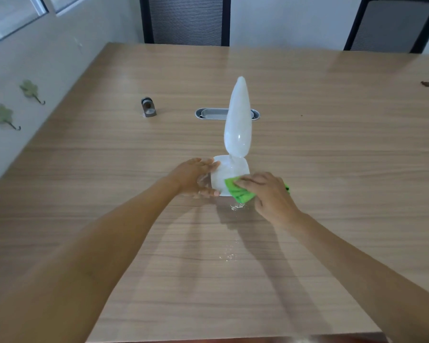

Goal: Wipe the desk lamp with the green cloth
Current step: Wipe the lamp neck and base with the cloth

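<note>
two bare hands meet at the middle of the frame on a wood-grain laminate table. between them stands the white plastic desk lamp, its square base flat on the table just below centre and its long tapered head rising upright toward the upper middle. the left hand cups the left edge of the base, fingers spread and curled around that side, thumb along the near corner. the right hand presses a folded bright green cloth onto the near right corner of the base, fingers closed down on the fabric; a scrap of green shows past the knuckles on the far right side. small pale specks lie on the table just below the cloth and again lower down. behind the lamp head an oval grey metal cable port is set in the tabletop. left of it stands a small grey metal fitting. two dark mesh chairs sit along the top edge, and two leaf-shaped wall hooks hang at the far left.
</note>
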{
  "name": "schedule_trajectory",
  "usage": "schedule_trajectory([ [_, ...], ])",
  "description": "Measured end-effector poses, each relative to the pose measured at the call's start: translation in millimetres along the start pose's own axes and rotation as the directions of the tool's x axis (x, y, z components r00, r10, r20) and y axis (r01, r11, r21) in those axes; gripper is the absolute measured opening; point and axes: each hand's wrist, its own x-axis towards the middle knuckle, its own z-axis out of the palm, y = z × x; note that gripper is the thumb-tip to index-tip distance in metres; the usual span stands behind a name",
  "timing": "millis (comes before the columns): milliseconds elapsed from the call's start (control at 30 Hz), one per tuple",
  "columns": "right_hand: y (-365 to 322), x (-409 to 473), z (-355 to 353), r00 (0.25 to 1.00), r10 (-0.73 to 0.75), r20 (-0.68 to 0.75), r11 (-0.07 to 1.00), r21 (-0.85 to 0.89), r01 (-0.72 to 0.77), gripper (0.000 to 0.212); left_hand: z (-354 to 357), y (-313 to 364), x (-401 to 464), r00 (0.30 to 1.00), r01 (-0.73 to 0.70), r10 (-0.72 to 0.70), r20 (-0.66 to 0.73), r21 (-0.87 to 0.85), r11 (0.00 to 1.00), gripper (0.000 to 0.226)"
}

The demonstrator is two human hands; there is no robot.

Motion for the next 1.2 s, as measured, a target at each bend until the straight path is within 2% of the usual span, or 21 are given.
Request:
schedule_trajectory([
  [67, 0, 25, 0, 0.998, 0.061, -0.006, 0.998, -0.018, -0.061, 0.062, -1, 1, 1, 1.0, 0.002, -0.002, 0.003, 0.015, 1.0, 0.097],
  [233, -4, 51, 13, 0.971, 0.179, 0.159, 0.984, -0.041, -0.175, 0.06, -3, 1, 2, 1.0, -0.018, 0.018, -0.017, 0.006, 1.0, 0.098],
  [333, -7, 22, 19, 0.974, 0.132, 0.184, 0.991, -0.033, -0.128, 0.063, -4, 1, 1, 1.0, 0.01, -0.01, -0.008, -0.021, 1.0, 0.101],
  [467, -9, -23, 12, 0.992, 0.0, 0.128, 1.0, -0.014, 0.002, 0.063, -4, 2, 1, 1.0, 0.017, -0.017, 0.003, -0.029, 0.999, 0.101],
  [600, -6, -2, -6, 0.991, 0.126, 0.052, 0.992, -0.001, -0.126, 0.063, -5, 4, 1, 1.0, 0.022, -0.021, 0.005, -0.007, 1.0, 0.102],
  [700, -9, 37, -2, 0.982, 0.165, 0.091, 0.986, -0.045, -0.162, 0.055, -5, 4, 1, 0.999, 0.028, -0.028, 0.02, 0.008, 1.0, 0.101],
  [800, -10, 53, 12, 0.968, 0.176, 0.178, 0.984, -0.053, -0.169, 0.057, -8, 4, 2, 0.999, 0.033, -0.033, 0.016, -0.006, 0.999, 0.103],
  [867, -10, 43, 17, 0.967, 0.172, 0.187, 0.985, -0.031, -0.169, 0.06, -8, 4, 3, 0.999, 0.038, -0.038, 0.026, -0.015, 0.999, 0.105],
  [1000, -5, -1, 16, 0.981, 0.073, 0.182, 0.997, -0.005, -0.073, 0.066, -9, 5, 1, 0.998, 0.05, -0.05, 0.034, -0.015, 0.999, 0.106],
  [1100, 7, -15, 10, 0.993, 0.089, 0.081, 0.991, 0.094, -0.097, 0.069, -12, 10, -3, 0.998, 0.043, -0.042, 0.039, -0.006, 0.999, 0.104],
  [1200, 23, 9, 8, 0.961, 0.274, -0.049, 0.95, 0.172, -0.262, 0.066, -15, 14, -5, 0.999, 0.034, -0.034, 0.038, 0.005, 0.999, 0.101],
])
